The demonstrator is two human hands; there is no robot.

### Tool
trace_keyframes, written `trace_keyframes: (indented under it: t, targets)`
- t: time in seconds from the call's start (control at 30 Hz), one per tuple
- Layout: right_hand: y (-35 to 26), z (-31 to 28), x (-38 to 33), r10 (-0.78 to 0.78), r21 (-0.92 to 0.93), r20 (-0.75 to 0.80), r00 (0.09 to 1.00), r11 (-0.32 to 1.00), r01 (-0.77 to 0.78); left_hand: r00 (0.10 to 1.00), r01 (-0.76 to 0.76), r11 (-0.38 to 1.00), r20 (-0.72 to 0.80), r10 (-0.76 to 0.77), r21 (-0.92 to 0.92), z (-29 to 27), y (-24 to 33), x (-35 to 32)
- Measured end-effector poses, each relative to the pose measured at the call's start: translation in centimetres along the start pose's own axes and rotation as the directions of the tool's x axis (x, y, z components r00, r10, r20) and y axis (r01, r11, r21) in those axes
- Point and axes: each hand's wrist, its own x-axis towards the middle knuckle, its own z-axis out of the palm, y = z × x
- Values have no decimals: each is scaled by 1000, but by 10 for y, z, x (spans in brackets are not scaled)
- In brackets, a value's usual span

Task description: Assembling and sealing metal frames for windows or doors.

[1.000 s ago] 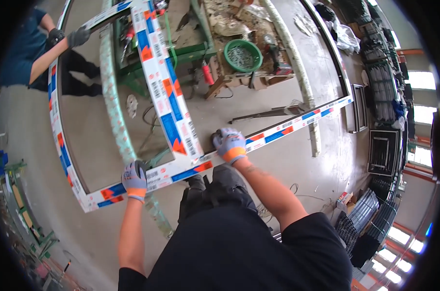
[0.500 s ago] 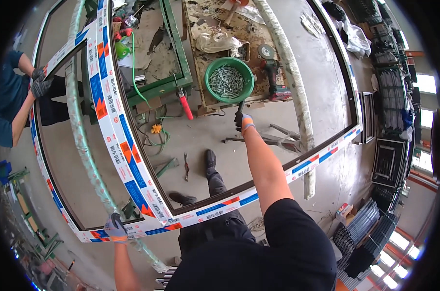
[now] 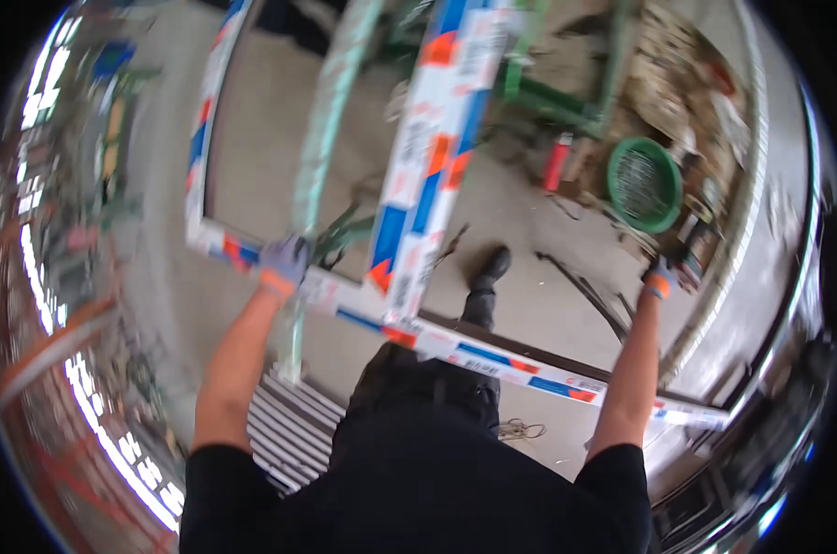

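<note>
A large window frame (image 3: 552,383), wrapped in white, blue and orange protective film, lies across supports in front of me. My left hand (image 3: 286,261), in a grey glove with an orange cuff, is closed on its near rail. That grip is beside a film-wrapped support bar (image 3: 319,171), which runs beneath the frame. My right hand (image 3: 659,278), also gloved, reaches over the near rail toward the workbench, just below a green bucket (image 3: 644,185) of screws. Motion smears its fingers against something dark, so what they hold, if anything, is unclear.
The cluttered workbench (image 3: 658,92) stands at the right, with a second wrapped bar (image 3: 746,231) beyond it. A red-handled item (image 3: 556,163) hangs near the green stand (image 3: 552,106). Slatted dark strips (image 3: 294,425) lie near left. My shoe (image 3: 497,265) is inside the frame opening.
The whole view has swung, carrying the frame, bucket and bench to the right. The other person's hands have left view. My left hand stays on the rail; my right remains near the bucket.
</note>
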Motion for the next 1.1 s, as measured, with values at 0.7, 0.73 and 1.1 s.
trace_keyframes:
  t: [0.7,0.73,1.1]
  targets:
    - [-348,-384,-451,-107,994,111,988,20,-109,914,-399,860,-220,342,-318,-5,-26,-8]
    - [-350,-378,-463,-108,990,114,988,100,-104,907,-422,866,-115,406,-267,-10,-22,-1]
    - [-363,-341,-440,-61,505,-322,945,833,225,942,-335,927,-84,325,-168,-15,-25,1]
